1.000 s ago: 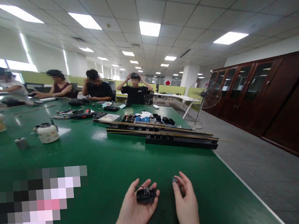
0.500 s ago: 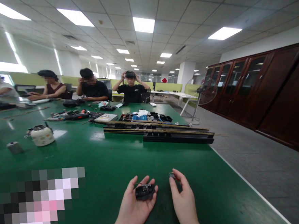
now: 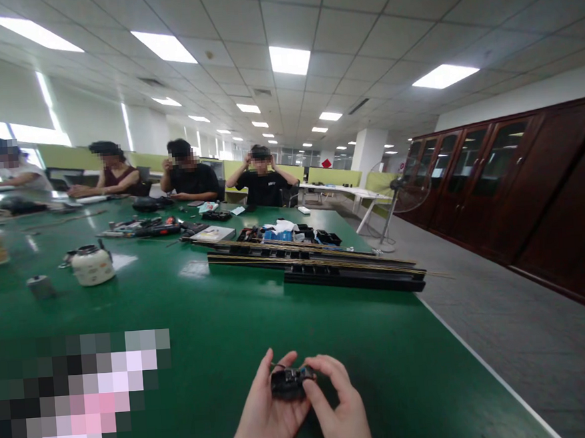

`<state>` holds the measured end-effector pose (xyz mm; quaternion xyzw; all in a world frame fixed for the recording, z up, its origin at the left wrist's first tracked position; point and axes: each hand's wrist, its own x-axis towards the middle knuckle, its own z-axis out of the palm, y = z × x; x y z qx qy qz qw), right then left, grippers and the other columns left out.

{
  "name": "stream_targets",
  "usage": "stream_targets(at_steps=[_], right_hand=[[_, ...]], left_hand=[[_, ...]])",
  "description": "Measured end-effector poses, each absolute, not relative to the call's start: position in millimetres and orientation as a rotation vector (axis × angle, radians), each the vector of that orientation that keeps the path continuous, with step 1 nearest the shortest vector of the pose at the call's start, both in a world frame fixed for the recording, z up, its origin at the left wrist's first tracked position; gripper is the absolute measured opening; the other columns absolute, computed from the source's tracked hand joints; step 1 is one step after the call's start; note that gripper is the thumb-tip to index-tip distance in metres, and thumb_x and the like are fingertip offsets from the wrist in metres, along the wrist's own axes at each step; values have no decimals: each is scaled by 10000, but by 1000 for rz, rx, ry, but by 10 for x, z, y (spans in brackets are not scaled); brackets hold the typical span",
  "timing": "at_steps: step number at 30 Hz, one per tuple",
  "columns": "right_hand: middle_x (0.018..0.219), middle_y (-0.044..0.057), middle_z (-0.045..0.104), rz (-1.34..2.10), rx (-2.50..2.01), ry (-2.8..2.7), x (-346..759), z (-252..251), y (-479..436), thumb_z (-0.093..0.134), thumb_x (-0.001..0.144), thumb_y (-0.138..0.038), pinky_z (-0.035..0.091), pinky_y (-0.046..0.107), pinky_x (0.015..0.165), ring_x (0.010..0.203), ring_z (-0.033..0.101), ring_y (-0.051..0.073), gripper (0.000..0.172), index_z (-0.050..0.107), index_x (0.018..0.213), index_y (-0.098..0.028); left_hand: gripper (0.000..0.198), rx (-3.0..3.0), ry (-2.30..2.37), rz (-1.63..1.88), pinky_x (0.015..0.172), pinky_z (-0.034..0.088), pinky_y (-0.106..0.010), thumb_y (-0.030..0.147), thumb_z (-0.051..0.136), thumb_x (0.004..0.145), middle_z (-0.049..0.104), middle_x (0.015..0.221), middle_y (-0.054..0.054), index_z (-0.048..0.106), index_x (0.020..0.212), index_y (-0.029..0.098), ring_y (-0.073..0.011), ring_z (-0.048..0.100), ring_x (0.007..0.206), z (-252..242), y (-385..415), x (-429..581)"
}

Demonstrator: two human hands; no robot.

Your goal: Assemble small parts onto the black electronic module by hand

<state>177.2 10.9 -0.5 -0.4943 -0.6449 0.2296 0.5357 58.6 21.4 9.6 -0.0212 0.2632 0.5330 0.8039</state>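
A small black plastic housing (image 3: 285, 386) with metal-looking parts and a thin wire on its upper side rests in my left hand (image 3: 268, 407). The palm is turned up, and the fingers curl round the housing from beneath. My right hand (image 3: 338, 399) pinches a small grey-dark block (image 3: 307, 373) between thumb and index finger, at the housing's right end. Fingers partly cover the block there, so I cannot tell whether it is seated in the housing or only touching it.
Black rails with thin brass-coloured rods (image 3: 316, 267) lie across the green table (image 3: 205, 332). A white jar (image 3: 93, 265) and grey cylinder (image 3: 40, 286) stand left. Behind the rails are black trays (image 3: 324, 237) and tools (image 3: 143, 227). Several people sit along the far side.
My right hand has moved left with the small block, from apart to the housing's right end. The left hand still cradles the housing. The camera view has shifted slightly.
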Motion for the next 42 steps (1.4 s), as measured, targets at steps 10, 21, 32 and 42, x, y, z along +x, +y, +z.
stream_targets(at_steps=[10,21,32,42], right_hand=[[995,16,671,487,-1331,-1705,1632,-70,88,629,615,-122,369,474,915,1043,521,279,232,694,735,-310],[1056,52,646,682,-1219,-1698,1736,-23,129,604,676,-197,363,454,951,1073,512,248,199,682,840,-277],[1007,58,654,638,-1221,-1742,1713,9,97,618,664,-196,413,457,876,998,551,261,214,689,839,-297],[1042,53,633,718,-1246,-1731,1700,66,60,600,639,-125,409,422,890,1015,545,247,296,678,874,-289]], left_hand=[[286,-84,598,1182,577,495,-280,259,394,861,634,627,-68,590,725,101,-124,590,501,57,232,606],[295,-59,461,1127,579,511,-268,337,443,841,645,702,-77,598,761,99,-141,621,579,77,206,581],[268,-65,542,1190,549,518,-266,308,429,841,630,710,-69,599,795,107,-129,604,547,113,198,593],[297,-70,580,1171,578,521,-317,311,401,850,636,659,-68,598,790,97,-151,620,563,143,193,598]])
